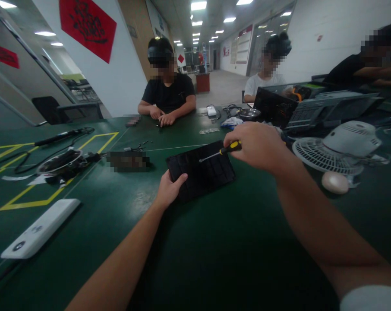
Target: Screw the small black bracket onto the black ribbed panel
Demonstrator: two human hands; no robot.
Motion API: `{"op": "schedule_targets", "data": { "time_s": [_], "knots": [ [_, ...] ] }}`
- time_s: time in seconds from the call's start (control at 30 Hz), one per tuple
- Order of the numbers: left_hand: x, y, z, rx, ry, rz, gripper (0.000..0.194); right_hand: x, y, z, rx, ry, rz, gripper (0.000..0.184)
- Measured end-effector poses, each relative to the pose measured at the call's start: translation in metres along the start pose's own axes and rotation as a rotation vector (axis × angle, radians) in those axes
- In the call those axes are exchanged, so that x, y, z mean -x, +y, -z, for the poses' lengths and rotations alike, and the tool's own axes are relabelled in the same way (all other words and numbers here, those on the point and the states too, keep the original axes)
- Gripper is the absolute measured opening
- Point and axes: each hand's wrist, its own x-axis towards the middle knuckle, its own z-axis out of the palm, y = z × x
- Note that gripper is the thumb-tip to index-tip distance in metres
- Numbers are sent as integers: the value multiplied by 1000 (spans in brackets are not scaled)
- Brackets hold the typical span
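A flat black rectangular device lies on the dark green table in front of me. My left hand grips its near left corner, thumb on top and fingers under the edge. My right hand is closed round a small screwdriver with a yellow and black handle. Its metal shaft points left and down, and the tip rests on the device's upper surface.
A white fan lies at the right with a pale oval object before it. A white remote sits at the near left beside cables and a round dish. Two people sit across the table; black equipment stands far right.
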Motion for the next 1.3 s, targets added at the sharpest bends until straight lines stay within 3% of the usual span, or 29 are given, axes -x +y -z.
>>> {"op": "schedule_targets", "data": {
  "time_s": [0.5,0.9,1.3],
  "knots": [
    [0,1,3,34,-27,36,63,-2,-2,0,-28,-41,-19,26],
    [-2,0,1,-1,22,18,55,-3,-8,2,-31,-149,-233,31],
    [-3,4,0,-2,24,20,48,-4,1,-1,-62,-208,-250,33]
  ]
}}
